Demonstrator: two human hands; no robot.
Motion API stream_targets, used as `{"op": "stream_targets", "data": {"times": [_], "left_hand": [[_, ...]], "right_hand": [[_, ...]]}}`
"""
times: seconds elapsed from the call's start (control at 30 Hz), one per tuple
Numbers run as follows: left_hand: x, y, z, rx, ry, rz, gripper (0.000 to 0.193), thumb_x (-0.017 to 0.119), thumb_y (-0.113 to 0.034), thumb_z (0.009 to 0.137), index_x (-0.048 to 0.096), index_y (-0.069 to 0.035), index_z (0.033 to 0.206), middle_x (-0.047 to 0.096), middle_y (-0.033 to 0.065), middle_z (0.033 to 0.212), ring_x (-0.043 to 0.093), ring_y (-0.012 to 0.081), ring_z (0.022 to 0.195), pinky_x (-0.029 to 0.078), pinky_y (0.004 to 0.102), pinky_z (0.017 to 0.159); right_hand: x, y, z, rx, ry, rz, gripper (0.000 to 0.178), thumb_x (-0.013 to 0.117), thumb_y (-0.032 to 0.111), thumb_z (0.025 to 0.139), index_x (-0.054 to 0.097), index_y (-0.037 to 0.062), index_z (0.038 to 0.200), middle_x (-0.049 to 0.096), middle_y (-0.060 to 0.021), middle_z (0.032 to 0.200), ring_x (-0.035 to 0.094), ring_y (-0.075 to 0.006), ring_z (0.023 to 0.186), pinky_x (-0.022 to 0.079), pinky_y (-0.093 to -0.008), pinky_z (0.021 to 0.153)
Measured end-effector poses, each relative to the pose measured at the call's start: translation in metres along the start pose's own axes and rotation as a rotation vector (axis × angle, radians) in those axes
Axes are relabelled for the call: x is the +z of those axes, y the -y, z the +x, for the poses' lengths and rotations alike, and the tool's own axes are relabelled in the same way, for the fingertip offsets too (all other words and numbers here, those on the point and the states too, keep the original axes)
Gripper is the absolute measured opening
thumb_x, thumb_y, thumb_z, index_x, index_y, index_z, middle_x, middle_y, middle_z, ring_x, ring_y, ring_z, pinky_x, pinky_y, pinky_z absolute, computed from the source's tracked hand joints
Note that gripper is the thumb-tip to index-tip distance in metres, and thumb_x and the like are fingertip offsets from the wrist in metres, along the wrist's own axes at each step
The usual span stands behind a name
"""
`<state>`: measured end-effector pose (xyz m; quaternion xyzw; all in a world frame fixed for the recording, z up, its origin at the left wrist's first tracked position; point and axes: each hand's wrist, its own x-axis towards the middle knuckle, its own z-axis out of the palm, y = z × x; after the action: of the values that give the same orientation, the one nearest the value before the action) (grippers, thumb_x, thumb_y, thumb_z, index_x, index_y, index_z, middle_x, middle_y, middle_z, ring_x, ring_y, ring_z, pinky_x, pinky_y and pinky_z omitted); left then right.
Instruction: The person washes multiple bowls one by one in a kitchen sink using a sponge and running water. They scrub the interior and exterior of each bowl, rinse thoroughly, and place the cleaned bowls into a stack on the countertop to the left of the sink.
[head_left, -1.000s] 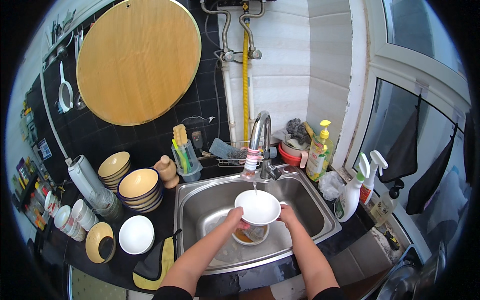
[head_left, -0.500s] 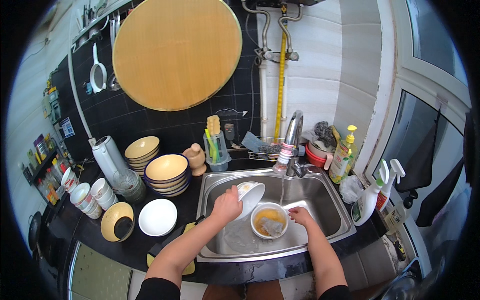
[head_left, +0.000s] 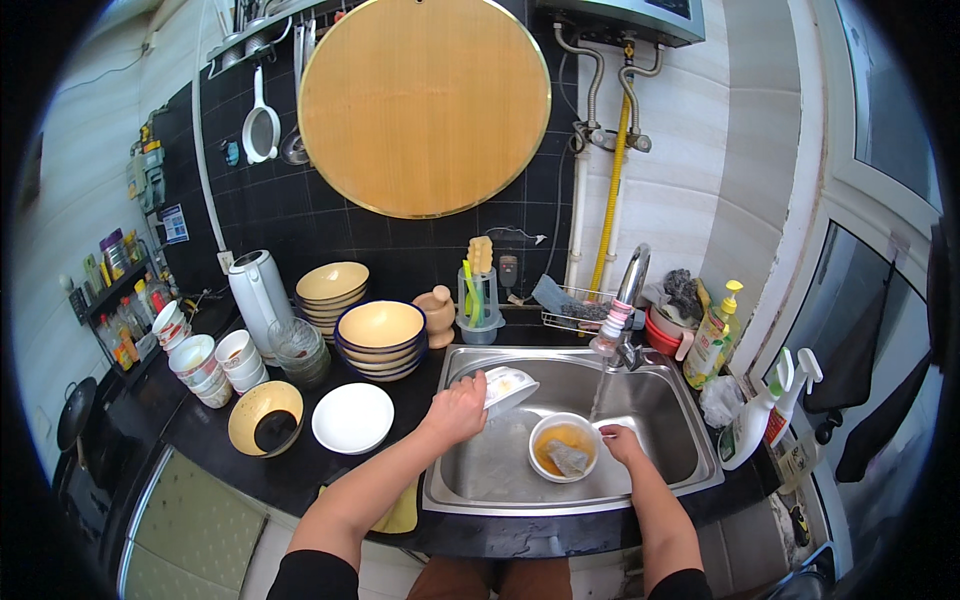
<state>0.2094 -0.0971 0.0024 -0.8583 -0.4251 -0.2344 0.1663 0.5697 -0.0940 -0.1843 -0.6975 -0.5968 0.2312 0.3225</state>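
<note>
The left hand (head_left: pixel 457 410) holds a tilted bowl (head_left: pixel 511 388) by its edge above the left half of the sink (head_left: pixel 672 440), its mouth tipped to the right. In the sink, right of its middle, stands a filled bowl (head_left: pixel 563 447), white and upright; a grey piece (head_left: pixel 567 458) lies in its brownish liquid. The right hand (head_left: pixel 622 443) is over the sink with its fingers drawn together at the filled bowl's right edge; I cannot tell whether it grips that edge. Water (head_left: pixel 600 393) runs from the tap (head_left: pixel 636 270) at the back of the sink and falls near the filled bowl.

On the black surface (head_left: pixel 290 490), left of the sink, are a white bowl (head_left: pixel 352 418), a yellow bowl (head_left: pixel 265 420) with a dark patch inside, and a stack of blue-rimmed bowls (head_left: pixel 380 340). Farther left of the sink stand cups (head_left: pixel 242 360) and a white kettle (head_left: pixel 262 300). Behind the sink's back left corner are a wooden mortar (head_left: pixel 436 318) and a brush holder (head_left: pixel 479 308). Just right of the sink stand a soap bottle (head_left: pixel 712 342) and a spray bottle (head_left: pixel 752 420). A yellow cloth (head_left: pixel 401 510) lies beside the sink's front left corner.
</note>
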Motion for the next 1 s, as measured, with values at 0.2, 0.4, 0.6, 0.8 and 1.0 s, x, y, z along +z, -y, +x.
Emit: {"op": "stream_targets", "data": {"times": [0.2,0.4,0.6,0.8,1.0], "left_hand": [[-0.026,0.02,-0.011,-0.064,-0.052,-0.025,0.046,0.058,-0.014,0.064,0.043,0.007,0.103,0.054,0.0166,0.075,0.057,0.0287,0.068,0.048,0.035,0.055],[-0.06,0.054,-0.028,-0.447,-0.071,-0.356,0.034,0.047,-0.009,0.07,0.04,0.0,0.102,0.054,0.0258,0.073,0.054,0.0411,0.071,0.042,0.0473,0.066],[-0.082,0.118,-0.067,-0.978,-0.155,-0.932,0.035,0.037,-0.008,0.071,0.049,0.008,0.1,0.057,0.02,0.071,0.056,0.0253,0.043,0.043,0.0311,0.028],[-0.072,0.167,-0.123,-1.232,-0.047,-1.064,0.034,0.037,-0.007,0.073,0.048,0.011,0.1,0.056,0.0227,0.082,0.059,0.0329,0.055,0.051,0.0382,0.037],[-0.049,0.186,-0.149,-1.213,-0.014,-0.908,0.028,0.054,-0.007,0.075,0.049,0.012,0.095,0.056,0.0241,0.084,0.06,0.0359,0.065,0.051,0.0399,0.039]], "right_hand": [[-0.014,0.025,-0.007,0.038,0.022,-0.076,0.027,0.055,0.013,0.07,0.062,0.0103,0.096,0.06,-0.0128,0.096,0.057,-0.0261,0.09,0.044,-0.032,0.082],[-0.013,0.034,-0.01,-0.048,0.036,-0.14,0.026,0.058,0.012,0.071,0.062,0.0084,0.096,0.063,-0.0124,0.089,0.06,-0.0222,0.084,0.046,-0.0302,0.076],[-0.009,0.035,-0.014,0.04,0.132,-0.083,0.025,0.058,0.013,0.07,0.063,0.0082,0.094,0.061,-0.0141,0.094,0.058,-0.0252,0.088,0.044,-0.0307,0.08],[-0.009,0.053,-0.02,0.084,0.187,-0.136,0.026,0.059,0.014,0.07,0.063,0.0087,0.095,0.06,-0.0146,0.096,0.058,-0.0252,0.09,0.043,-0.0308,0.082],[0.004,0.033,-0.013,0.01,0.21,-0.226,0.029,0.061,0.014,0.069,0.063,0.0099,0.098,0.062,-0.0145,0.091,0.059,-0.0216,0.082,0.045,-0.0306,0.076]]}}
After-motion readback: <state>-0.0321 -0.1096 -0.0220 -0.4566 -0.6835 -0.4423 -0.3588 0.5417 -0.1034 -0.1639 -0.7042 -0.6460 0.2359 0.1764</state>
